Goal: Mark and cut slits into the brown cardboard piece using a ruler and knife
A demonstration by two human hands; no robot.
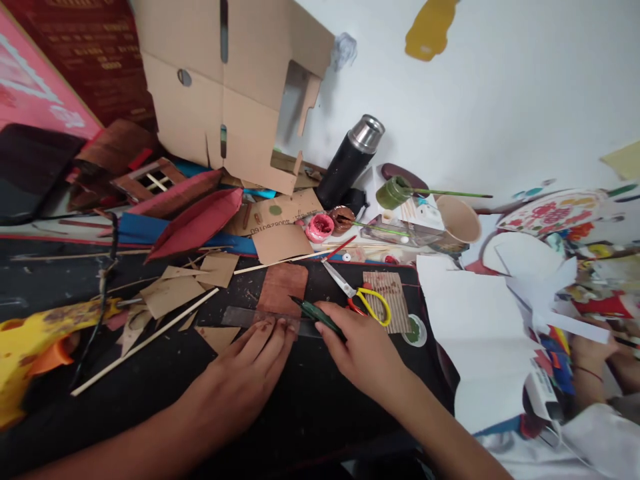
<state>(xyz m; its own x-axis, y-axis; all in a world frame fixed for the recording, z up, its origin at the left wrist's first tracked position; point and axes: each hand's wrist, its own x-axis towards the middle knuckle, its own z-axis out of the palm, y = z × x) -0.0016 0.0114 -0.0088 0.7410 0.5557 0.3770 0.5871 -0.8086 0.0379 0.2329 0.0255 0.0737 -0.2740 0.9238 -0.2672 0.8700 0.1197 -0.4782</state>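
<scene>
My left hand [250, 373] presses its bunched fingertips on a clear ruler [236, 316], holding it down across a reddish-brown piece of cardboard [280, 288]. The cardboard lies flat on the black table surface [320, 407]. In my right hand [367, 347] is a dark green pen [320, 315], gripped between thumb and fingers. Its dark pointed tip is over the brown cardboard, above the ruler's edge; whether it touches, I cannot tell. Just beyond my right hand lie scissors [373, 305] with yellow and red handles, beside a corrugated cardboard piece [387, 300].
A yellow glue gun [45, 333], cardboard scraps [173, 293] and a thin wooden stick [150, 340] lie left. Behind stand a black thermos [347, 163], a pink paint jar [319, 227] and a large cardboard sheet [240, 87]. At right are white paper [475, 333] and another person's hand [593, 353].
</scene>
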